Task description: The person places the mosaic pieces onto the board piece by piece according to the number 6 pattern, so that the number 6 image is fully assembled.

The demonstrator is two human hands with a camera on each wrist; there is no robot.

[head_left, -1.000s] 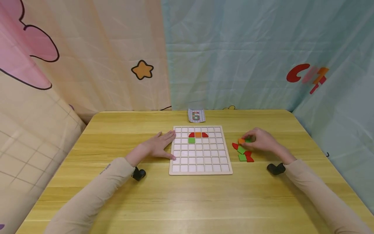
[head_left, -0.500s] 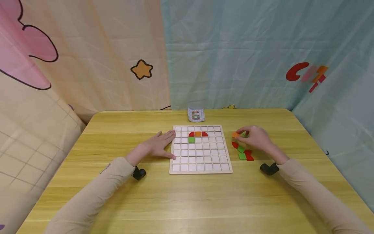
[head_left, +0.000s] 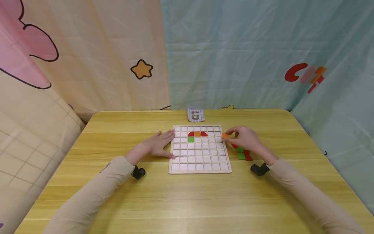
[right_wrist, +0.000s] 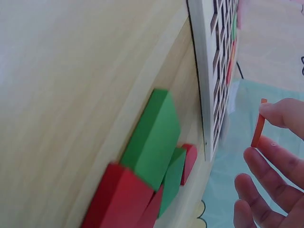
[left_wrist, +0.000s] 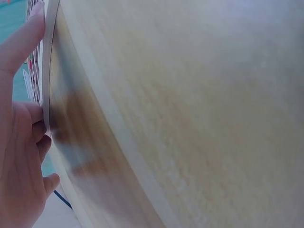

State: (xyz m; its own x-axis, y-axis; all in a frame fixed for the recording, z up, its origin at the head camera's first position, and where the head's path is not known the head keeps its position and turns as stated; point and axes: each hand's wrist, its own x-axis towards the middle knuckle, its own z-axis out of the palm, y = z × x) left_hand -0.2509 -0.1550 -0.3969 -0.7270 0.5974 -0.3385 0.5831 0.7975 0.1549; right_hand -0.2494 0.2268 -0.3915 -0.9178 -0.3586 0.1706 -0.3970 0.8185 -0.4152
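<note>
A white grid board (head_left: pixel 199 159) with a pale wooden frame lies on the table. In its upper rows sit an orange square tile (head_left: pixel 197 133) between two rounded red tiles (head_left: pixel 204 134), and a green square tile (head_left: pixel 191 139) below the left red one. My left hand (head_left: pixel 157 146) rests along the board's left edge, fingers spread and fingertips on the frame. Between thumb and index finger my right hand (head_left: pixel 243 139) pinches another orange square tile (right_wrist: pixel 259 123), held up at the board's upper right edge. Its other fingers are loosely bent.
Loose green tiles (right_wrist: pixel 156 137) and red tiles (right_wrist: pixel 116 199) lie in a cluster right of the board, partly under my right hand in the head view. A small card (head_left: pixel 195 115) with a coloured figure on a grid lies behind the board. Curtains hang behind the table.
My right hand has lifted the orange tile from the loose cluster and carried it left to the board's right edge. The left hand has stayed in place.
</note>
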